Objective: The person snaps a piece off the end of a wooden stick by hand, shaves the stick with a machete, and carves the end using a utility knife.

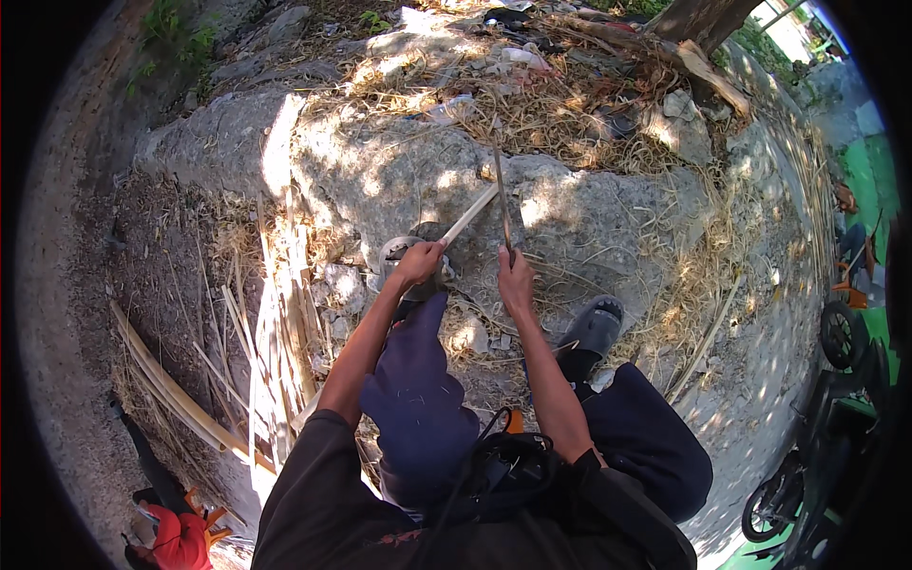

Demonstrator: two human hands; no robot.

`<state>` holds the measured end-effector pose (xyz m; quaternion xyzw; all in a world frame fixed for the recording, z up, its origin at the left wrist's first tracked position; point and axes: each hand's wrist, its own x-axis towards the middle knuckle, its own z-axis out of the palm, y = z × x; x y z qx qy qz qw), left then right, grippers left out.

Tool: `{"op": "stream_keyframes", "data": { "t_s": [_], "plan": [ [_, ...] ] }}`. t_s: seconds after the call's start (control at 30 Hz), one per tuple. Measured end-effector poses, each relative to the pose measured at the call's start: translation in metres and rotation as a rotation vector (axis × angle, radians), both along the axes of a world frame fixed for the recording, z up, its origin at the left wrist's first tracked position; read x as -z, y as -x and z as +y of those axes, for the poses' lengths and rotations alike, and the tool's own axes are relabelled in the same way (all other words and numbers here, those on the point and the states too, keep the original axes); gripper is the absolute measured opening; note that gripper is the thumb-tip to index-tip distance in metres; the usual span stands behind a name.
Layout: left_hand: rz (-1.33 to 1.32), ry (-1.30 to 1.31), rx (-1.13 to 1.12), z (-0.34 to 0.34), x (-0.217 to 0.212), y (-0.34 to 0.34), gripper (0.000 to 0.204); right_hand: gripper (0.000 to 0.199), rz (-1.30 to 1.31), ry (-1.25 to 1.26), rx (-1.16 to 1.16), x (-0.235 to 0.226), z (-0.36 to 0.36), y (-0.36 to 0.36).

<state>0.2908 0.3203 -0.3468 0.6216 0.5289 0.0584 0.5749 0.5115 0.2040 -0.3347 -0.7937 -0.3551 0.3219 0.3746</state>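
A pale split strip [470,213], which looks like bamboo, is gripped in my left hand [419,262], fingers closed round its near end. It slants up and to the right. My right hand [515,282] is closed on the dark handle of a long, thin knife [502,185], whose blade points away from me. The strip's far end lies close beside the blade; whether they touch I cannot tell. Both hands are above a rough grey rock [408,180], between my knees.
A bundle of pale strips [280,332] lies at my left, with longer curved pieces [176,394] beyond it. Shavings [589,104] cover the far ground near a tree trunk [698,24]. A person in red [180,540] is at lower left; motorcycles [826,418] stand at right.
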Motion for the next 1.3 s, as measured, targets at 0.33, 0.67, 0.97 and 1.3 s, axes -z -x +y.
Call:
{"op": "stream_keyframes", "data": {
  "t_s": [0.33,0.67,0.97,1.3],
  "plan": [
    [0.061,-0.051,-0.008,-0.006,-0.006,-0.002,0.057,0.050,0.056,0.018,0.006,-0.010,0.001,0.000],
    [0.096,-0.128,-0.008,-0.007,-0.007,-0.004,0.058,0.052,0.036,0.038,-0.013,-0.005,0.000,0.000],
    [0.137,-0.110,0.036,-0.007,-0.009,-0.008,0.059,0.050,0.042,0.010,0.013,0.001,-0.003,0.000],
    [0.137,-0.160,0.062,-0.008,-0.009,-0.009,0.059,0.049,0.041,0.016,0.006,-0.005,-0.003,0.001]
  ]
}}
